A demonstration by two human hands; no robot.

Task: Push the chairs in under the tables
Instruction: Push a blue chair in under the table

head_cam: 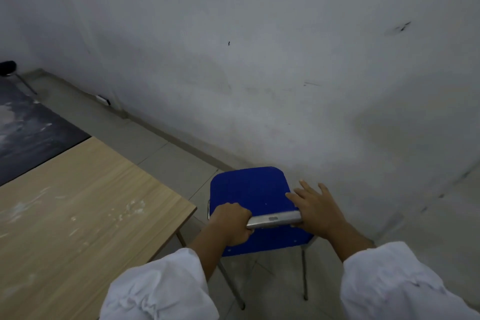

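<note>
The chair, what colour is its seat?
The chair has a solid blue seat, clearest in the head view.

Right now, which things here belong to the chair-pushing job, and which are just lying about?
Job: blue chair, its back rail gripped by the left hand, right hand resting on it, wooden table.
Lying about: black stool in the far corner, white box by the wall, dark marbled surface.

One blue plastic chair with steel-tube frame (249, 189), at the grip. Two bare hands: left hand (231, 223), right hand (315, 208). One pale wood-grain rectangular table (78, 202), left of the grip. Two white fabric sleeves (161, 288).
</note>
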